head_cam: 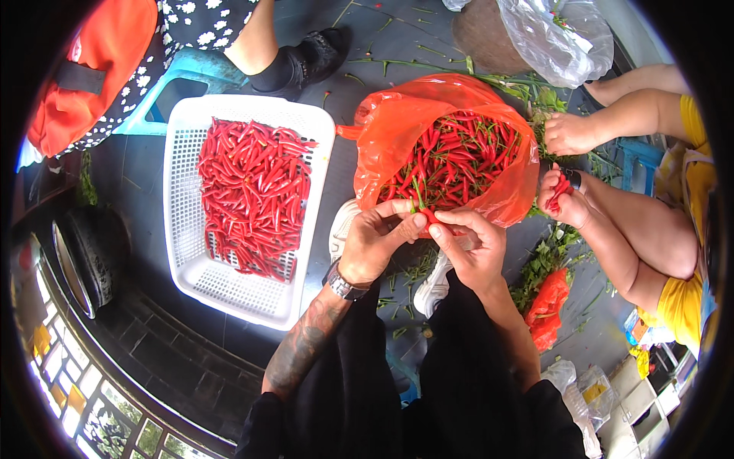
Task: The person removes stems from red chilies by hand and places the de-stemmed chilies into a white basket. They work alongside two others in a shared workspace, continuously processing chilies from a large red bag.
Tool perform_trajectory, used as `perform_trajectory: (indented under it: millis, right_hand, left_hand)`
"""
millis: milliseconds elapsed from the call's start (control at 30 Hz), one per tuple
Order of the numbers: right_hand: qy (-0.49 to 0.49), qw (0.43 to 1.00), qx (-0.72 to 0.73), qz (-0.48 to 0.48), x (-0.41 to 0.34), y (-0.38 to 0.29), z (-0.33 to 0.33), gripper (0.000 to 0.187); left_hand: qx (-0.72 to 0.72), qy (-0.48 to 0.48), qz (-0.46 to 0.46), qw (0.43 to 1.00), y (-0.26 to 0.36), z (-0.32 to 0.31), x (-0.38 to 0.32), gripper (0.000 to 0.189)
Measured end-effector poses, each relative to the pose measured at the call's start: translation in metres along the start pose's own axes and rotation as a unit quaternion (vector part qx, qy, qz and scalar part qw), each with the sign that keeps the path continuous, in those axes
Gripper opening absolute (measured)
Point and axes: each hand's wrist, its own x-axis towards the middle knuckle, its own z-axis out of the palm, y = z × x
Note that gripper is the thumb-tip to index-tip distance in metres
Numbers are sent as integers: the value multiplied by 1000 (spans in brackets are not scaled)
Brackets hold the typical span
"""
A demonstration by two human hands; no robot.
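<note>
Both my hands meet at the near edge of an open red plastic bag (390,137) filled with red chili peppers (453,155) that have green stems. My left hand (373,238), with a metal watch on its wrist, pinches the green stem end of a chili. My right hand (473,244) grips the red body of a chili (429,216) between thumb and forefinger. To the left, a white perforated plastic basket (229,292) on the floor holds a heap of red chilies (255,195), mostly without visible stems.
A person in yellow sits at the right, one hand (562,201) holding red chilies. Another person's black shoe (315,57) and a blue plastic stool (200,63) are at the top left. Leafy greens (539,269), a small red bag (547,310) and loose stems lie on the dark floor.
</note>
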Motion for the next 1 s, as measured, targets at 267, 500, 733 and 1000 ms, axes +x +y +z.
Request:
perform_trajectory:
  millis: [267, 500, 733, 1000]
  right_hand:
    - [-32, 989, -133, -57, 8, 3, -2, 21]
    - [-67, 973, 112, 192, 8, 4, -15, 7]
    - [-17, 977, -202, -66, 8, 4, -14, 9]
    - [-134, 972, -183, 56, 4, -2, -24, 12]
  left_hand:
    - [-65, -5, -6, 998, -5, 7, 0, 24]
    - [156, -135, -26, 978, -5, 1, -3, 26]
    - [194, -93, -65, 974, -6, -1, -1, 26]
    - [369, -110, -45, 922, -6, 1, -6, 22]
